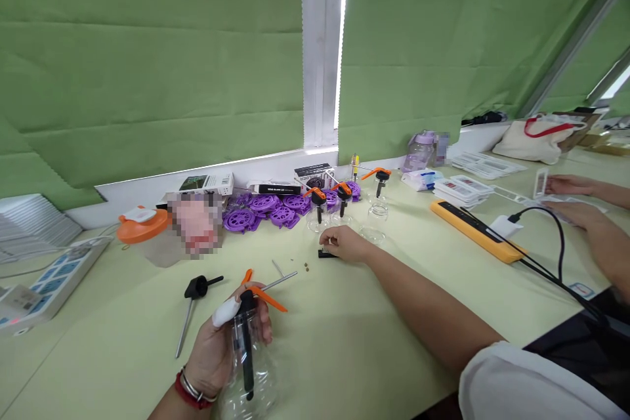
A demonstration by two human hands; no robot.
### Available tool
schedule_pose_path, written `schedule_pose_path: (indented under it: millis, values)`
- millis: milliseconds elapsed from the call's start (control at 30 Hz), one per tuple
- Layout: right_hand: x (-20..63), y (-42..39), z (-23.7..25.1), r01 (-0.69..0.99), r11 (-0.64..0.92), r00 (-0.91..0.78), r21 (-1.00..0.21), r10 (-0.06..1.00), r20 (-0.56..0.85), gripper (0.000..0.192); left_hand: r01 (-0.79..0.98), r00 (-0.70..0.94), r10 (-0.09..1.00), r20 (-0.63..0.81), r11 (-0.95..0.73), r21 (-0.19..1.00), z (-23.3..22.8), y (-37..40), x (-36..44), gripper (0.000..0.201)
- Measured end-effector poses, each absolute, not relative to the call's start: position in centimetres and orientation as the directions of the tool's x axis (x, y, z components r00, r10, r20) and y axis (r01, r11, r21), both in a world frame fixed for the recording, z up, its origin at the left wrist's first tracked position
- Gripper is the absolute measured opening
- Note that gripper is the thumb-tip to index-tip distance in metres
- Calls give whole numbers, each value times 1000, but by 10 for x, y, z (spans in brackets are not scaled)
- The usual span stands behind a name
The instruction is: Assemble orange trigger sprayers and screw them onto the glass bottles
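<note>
Gripping spray bottle [249, 367], left hand [216, 348] | right hand [344, 243] touching black part [325, 253]

The surface [344, 341] is pale yellow-green, the blinds [147, 65] a deeper plain green. The left hand [221, 348] wears a red band and a white fingertip wrap, and holds a clear bottle [251, 367] with a black pump and orange trigger. Purple wheels [275, 210] lie behind. The power strip [472, 230] is orange-yellow and black, the lid [142, 223] orange.
</note>
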State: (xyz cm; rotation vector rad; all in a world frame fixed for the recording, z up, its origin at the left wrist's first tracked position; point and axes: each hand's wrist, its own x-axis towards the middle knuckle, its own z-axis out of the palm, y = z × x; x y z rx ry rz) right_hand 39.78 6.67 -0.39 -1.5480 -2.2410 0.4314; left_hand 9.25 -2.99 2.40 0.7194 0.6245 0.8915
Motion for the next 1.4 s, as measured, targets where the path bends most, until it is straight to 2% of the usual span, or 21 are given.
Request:
schedule_pose_path:
  millis: [100,267,433,600,867,1033,1167,1267,1400]
  values:
    - [400,60,-8,736,366,-329,-569,928,172,17,-468,492,849,-193,445,763,22,-30,93,27]
    - [398,63,-11,713,370,-328,-595,927,184,16,-469,467,859,-210,442,765,24,-30,93,29]
    - [402,71,-12,696,346,-379,-629,921,88,19,-474,460,858,-228,454,754,24,-29,91,32]
    - [404,81,-6,699,361,-452,-617,892,9,21,-473,479,856,-197,441,763,23,-30,92,29]
    - [402,86,6,736,418,-511,-533,859,-32,24,-458,479,856,-196,434,775,26,-31,93,32]
    - [402,87,7,739,427,-520,-521,853,-38,25,-465,487,853,-187,434,771,26,-31,93,31]
    - [406,85,9,714,403,-496,-572,868,-7,21,-471,484,855,-185,432,769,26,-30,93,32]
    - [409,80,7,683,361,-414,-635,908,72,18,-467,489,853,-182,433,771,26,-30,92,33]
    - [409,71,-3,786,252,-182,-564,967,179,14,-469,496,850,-175,432,771,26,-30,92,32]
